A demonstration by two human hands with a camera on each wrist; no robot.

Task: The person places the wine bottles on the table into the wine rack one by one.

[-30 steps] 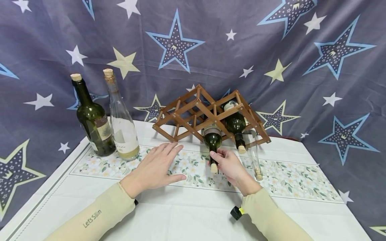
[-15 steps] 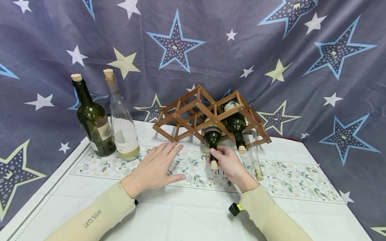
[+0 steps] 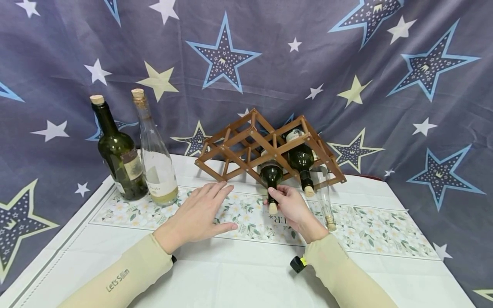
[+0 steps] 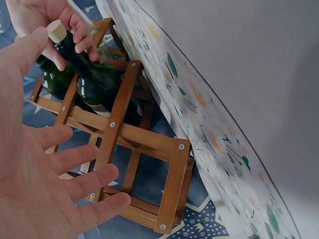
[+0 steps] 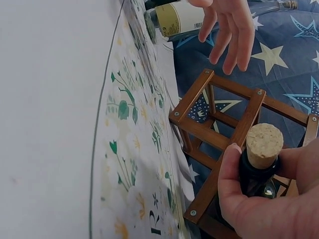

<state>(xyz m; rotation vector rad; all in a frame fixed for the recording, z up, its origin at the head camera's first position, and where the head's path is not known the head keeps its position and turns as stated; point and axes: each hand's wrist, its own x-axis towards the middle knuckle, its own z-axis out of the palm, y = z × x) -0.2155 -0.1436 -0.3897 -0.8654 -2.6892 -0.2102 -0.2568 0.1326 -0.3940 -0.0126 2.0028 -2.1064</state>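
Note:
My right hand (image 3: 293,210) pinches the neck of a dark green wine bottle (image 3: 271,174) just below its cork (image 5: 264,144). This bottle lies in a lower compartment of the wooden wine rack (image 3: 252,132), neck pointing toward me; its base is hidden behind the slats. A second green bottle (image 3: 301,157) lies in the slot to the right, and a clear corked bottle (image 3: 325,201) rests low at the rack's right end. My left hand (image 3: 198,211), palm down with fingers spread, is in front of the rack's left part and holds nothing; the left wrist view shows its straight fingers (image 4: 94,179).
A green corked bottle (image 3: 118,158) and a clear corked bottle (image 3: 157,167) with some yellowish liquid stand upright at the left. A floral runner (image 3: 377,226) crosses the white tablecloth (image 3: 239,273). Behind the rack hangs a star-patterned curtain (image 3: 269,68).
My right hand has shifted slightly, and the gripped bottle's corked end has risen a little, uncovering more lettering on the runner. The left hand stays in place.

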